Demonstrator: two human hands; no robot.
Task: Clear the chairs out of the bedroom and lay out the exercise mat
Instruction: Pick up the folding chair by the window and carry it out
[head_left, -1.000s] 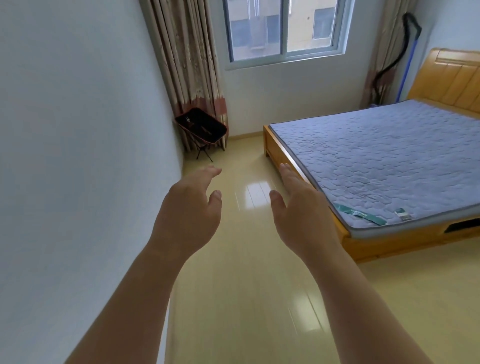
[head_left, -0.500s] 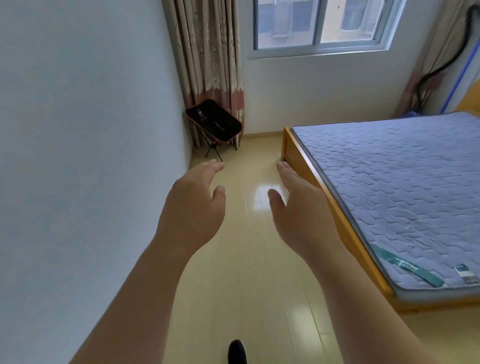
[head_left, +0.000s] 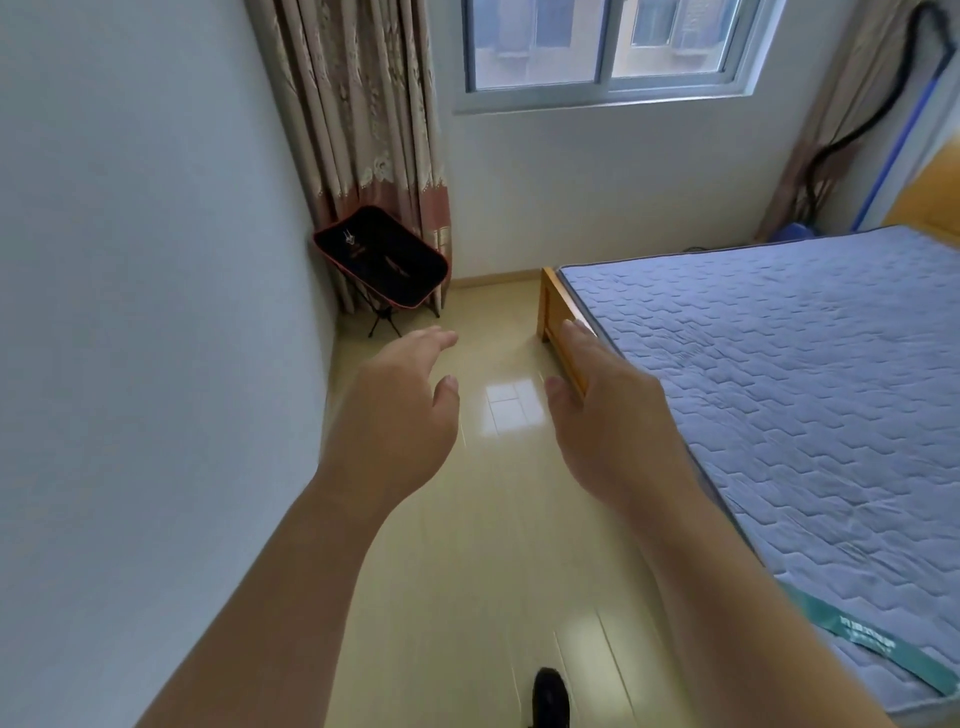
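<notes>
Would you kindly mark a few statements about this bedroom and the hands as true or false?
The folding chair stands in the corner, in front of the curtain. True.
The left hand grips the chair. False: it is open in the air, apart from the chair.
The right hand holds nothing. True.
The bed lies left of both hands. False: it lies to their right.
A dark shoe shows at the bottom edge of the view. True.
</notes>
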